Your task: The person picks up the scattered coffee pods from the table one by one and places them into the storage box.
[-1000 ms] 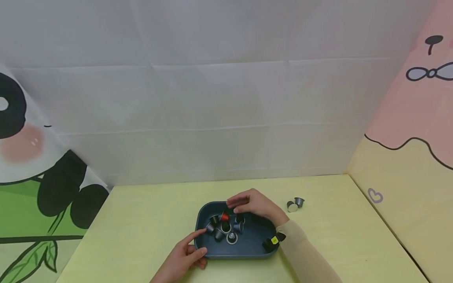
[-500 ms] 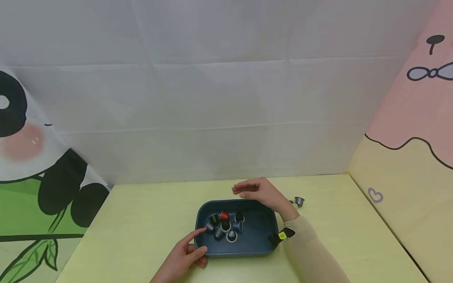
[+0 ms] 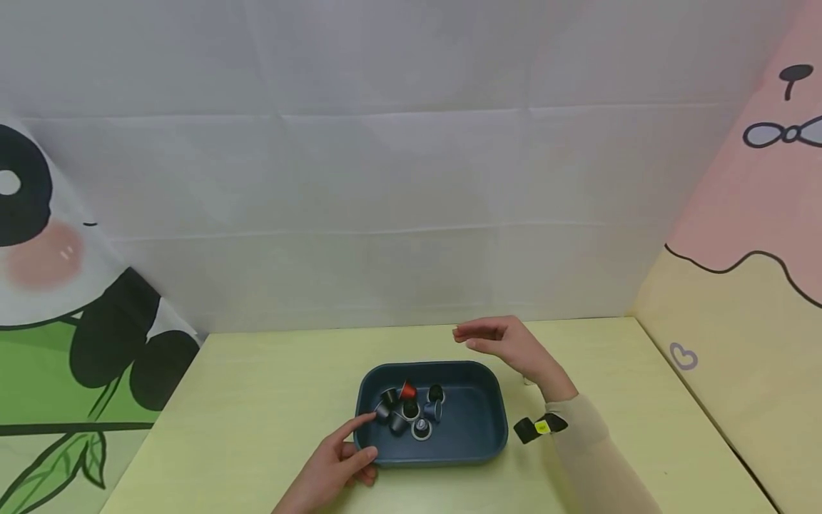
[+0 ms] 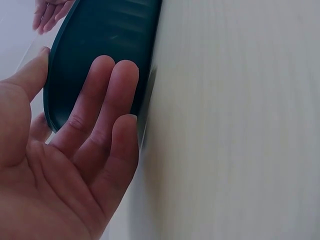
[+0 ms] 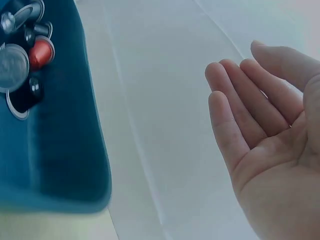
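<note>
My left hand (image 3: 337, 460) holds the front left corner of a dark blue tray (image 3: 469, 457), thumb and index finger at its rim. In the left wrist view the other fingers bend close against the tray's outer wall. Several coffee capsules lie bunched in the tray's left half: a red capsule (image 3: 407, 390), a blue capsule (image 3: 433, 410), and dark ones such as a black capsule (image 3: 436, 393). My right hand (image 3: 504, 343) hovers beyond the tray's back right corner, fingers loosely bent. The right wrist view shows its palm holding nothing.
The pale yellow table (image 3: 276, 385) ends at a white cloth backdrop (image 3: 398, 278). Only a sliver of a capsule (image 3: 528, 382) shows beside my right wrist, which hides most of that spot. A black strap (image 3: 541, 426) is on the right sleeve.
My right hand has risen from over the capsules and moved right, out past the tray's back edge. It now covers the two capsules on the table. My left hand stays put.
</note>
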Tool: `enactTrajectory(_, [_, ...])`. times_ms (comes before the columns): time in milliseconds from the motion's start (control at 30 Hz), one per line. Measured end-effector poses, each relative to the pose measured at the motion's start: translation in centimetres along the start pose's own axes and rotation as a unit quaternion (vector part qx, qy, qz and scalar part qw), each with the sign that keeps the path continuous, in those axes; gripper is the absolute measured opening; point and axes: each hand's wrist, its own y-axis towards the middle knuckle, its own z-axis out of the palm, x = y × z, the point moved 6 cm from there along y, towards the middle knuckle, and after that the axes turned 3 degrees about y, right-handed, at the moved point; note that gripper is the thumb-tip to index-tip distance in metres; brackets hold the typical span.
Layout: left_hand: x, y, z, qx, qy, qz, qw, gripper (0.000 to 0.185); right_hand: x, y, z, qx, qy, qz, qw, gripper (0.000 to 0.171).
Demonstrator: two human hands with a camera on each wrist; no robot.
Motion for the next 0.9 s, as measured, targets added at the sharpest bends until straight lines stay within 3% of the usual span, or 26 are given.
enactTrajectory(467, [0.0,0.1,0.0,0.001,-0.010,0.005,0.9999,0.060,-2.1,-3.3,-5.4,-0.078,-0.030,0.024,0.996,0.033])
enactTrajectory(900, [-0.1,0.0,0.1,0.000,-0.009,0.010,0.9999,0.060,-6.2,-7.0,-8.9,-0.154,-0.104,0.073,0.980,0.036])
